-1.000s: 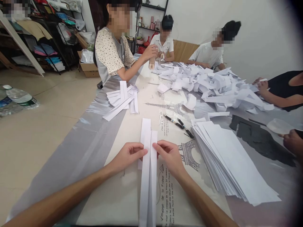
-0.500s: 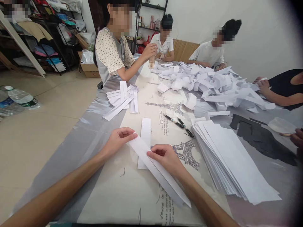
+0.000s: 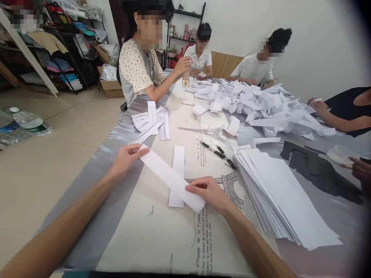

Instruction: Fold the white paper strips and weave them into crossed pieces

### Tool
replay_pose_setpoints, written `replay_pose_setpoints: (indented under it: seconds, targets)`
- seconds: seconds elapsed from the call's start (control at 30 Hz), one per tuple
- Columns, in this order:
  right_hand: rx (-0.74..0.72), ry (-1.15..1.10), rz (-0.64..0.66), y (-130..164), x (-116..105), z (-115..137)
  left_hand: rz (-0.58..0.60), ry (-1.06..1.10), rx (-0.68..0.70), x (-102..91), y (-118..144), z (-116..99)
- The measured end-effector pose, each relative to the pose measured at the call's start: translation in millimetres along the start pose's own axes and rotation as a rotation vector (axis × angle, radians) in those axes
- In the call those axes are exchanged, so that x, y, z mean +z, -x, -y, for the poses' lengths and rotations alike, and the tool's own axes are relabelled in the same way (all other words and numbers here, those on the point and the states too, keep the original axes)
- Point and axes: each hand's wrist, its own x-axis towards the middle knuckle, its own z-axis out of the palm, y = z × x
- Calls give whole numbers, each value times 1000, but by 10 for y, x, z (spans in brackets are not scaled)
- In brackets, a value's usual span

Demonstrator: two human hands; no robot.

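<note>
You held a long folded strip of white paper slantwise above the Eiffel-Tower-printed tablecloth, your left hand pinching its far end, your right hand clamped on the near end. It crossed over a second flat white strip lying beneath. A tall stack of white sheets sat just to your right. Judged from this, the folded strip was in mid-handling; laying it down squarely would call for a level, two-handed release.
</note>
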Motion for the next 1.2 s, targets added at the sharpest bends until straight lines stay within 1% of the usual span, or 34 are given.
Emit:
replay_pose_setpoints:
  seconds: [0.07, 0.13, 0.17, 0.23, 0.27, 0.33, 0.4, 0.43, 0.47, 0.5, 0.53, 0.57, 0.6, 0.63, 0.67, 0.73, 0.8, 0.9, 1.03, 1.13, 1.2]
  targets:
    - [0, -39, -4, 2, -11, 14, -78, 16, -4, -82, -49, 15]
    - [-11, -67, -50, 5, -22, 38, -119, -9, -14, -173, -72, 7]
    - [-26, -70, -85, 7, -31, 51, -117, -49, -15, -221, -75, -6]
    - [-69, -46, -127, 15, -61, 76, -57, -186, 12, -306, -69, -46]
    - [-86, -27, -128, 20, -79, 86, -24, -277, 64, -331, -58, -74]
    - [-104, 19, -91, 29, -107, 97, 22, -472, 251, -308, -6, -144]
    - [-113, 67, -28, 32, -112, 99, 66, -633, 472, -163, 101, -228]
    - [-117, 83, 2, 31, -103, 98, 131, -660, 526, -49, 176, -273]
    - [-122, 96, 30, 29, -89, 97, 274, -665, 518, 83, 259, -317]
    - [-128, 109, 50, 26, -71, 96, 436, -643, 471, 219, 345, -359]
    - [-136, 122, 55, 23, -53, 95, 600, -620, 377, 348, 425, -394]
    - [-144, 128, 46, 20, -36, 95, 720, -583, 293, 460, 494, -422]
    - [-150, 123, 28, 18, -23, 95, 805, -533, 218, 546, 546, -440]
    - [-157, 101, 8, 15, -14, 95, 828, -452, 131, 605, 582, -447]
    - [-162, 62, -12, 10, -10, 95, 833, -376, 53, 639, 601, -445]
    - [-178, -41, -66, -5, -7, 89, 804, -239, -79, 656, 606, -415]
    - [-200, -108, -133, -29, 2, 70, 783, -151, -158, 660, 597, -361]
    - [-213, -124, -208, -74, 47, 23, 751, -89, -179, 722, 607, -260]
    - [-204, -118, -237, -113, 112, -21, 702, 41, -210, 836, 659, -148]
    - [-206, -76, -218, -120, 94, -20, 612, 114, -253, 849, 679, -120]
    - [-270, 27, -296, -121, 65, -26, 526, 115, -261, 824, 673, -123]
